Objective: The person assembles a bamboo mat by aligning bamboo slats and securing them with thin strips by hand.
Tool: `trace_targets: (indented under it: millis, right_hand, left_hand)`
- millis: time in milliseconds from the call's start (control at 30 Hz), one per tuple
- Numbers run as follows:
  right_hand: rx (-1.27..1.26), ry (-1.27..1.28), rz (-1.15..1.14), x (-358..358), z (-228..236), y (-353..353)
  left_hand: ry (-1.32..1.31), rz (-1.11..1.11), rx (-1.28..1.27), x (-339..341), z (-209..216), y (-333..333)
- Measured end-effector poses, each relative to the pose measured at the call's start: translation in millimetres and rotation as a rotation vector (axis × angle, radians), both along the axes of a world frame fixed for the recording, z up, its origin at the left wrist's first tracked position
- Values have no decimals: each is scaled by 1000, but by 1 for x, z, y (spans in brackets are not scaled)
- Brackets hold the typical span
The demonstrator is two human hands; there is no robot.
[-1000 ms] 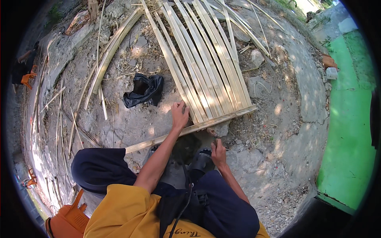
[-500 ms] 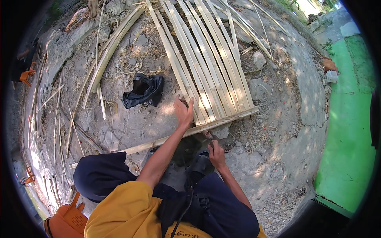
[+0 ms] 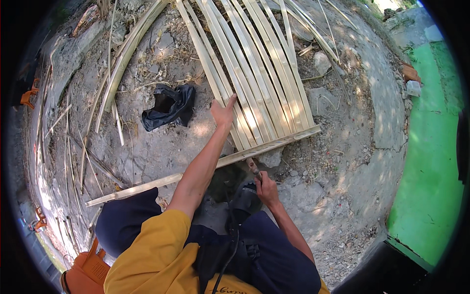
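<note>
Pale bamboo slats [image 3: 264,81] lie side by side, narrow gaps between them, running away from me. Their near ends meet a long bamboo crosspiece [image 3: 240,155] that slants across in front of my knees. My left hand [image 3: 223,114] is closed about the leftmost slats, above the crosspiece, with the thumb to their right and the fingers partly hidden. Just below the crosspiece, my right hand [image 3: 267,190] grips a short hammer [image 3: 253,168], its brownish head pointing up towards the crosspiece. Whether the head touches it, I cannot tell.
A black plastic bag [image 3: 169,107] lies open left of the slats. Long bamboo strips [image 3: 128,59] and thin sticks are scattered to the left. Stones lie on the rough ground. At the right is a green surface [image 3: 426,181]; an orange chair [image 3: 85,274] stands at lower left.
My left hand has moved up along the leftmost slats and closed round them. My right hand still holds the hammer below the crosspiece, its head slightly shifted left. The view has shifted a little.
</note>
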State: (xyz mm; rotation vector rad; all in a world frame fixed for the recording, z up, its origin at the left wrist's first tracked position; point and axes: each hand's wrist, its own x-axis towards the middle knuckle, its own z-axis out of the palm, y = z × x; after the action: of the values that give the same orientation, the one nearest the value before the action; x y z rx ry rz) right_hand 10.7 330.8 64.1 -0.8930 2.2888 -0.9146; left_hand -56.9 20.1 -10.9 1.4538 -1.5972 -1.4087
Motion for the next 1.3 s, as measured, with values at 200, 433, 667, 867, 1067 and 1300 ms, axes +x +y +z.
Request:
trace_targets:
  millis: [200,433,667,867,1067,1300]
  right_hand:
    - [-25,6,66,-6,-10,-17]
    - [5,17,83,-13,-12,-8]
    - [-68,-2,41,-10,-15,-10]
    - [-34,-39,58,-10,-14,-10]
    - [-123,-92,-24,-4,-6,-2]
    - [-115,-136,-37,-7,-10,0]
  left_hand:
    - [41,34,-53,-1,-8,-2]
    - [-54,6,12,-5,7,8]
    - [-36,31,-5,-2,-3,3]
    - [-104,17,-23,1,-7,-1]
    - [-122,28,-59,1,-6,-2]
    - [-112,30,-52,-2,-1,0]
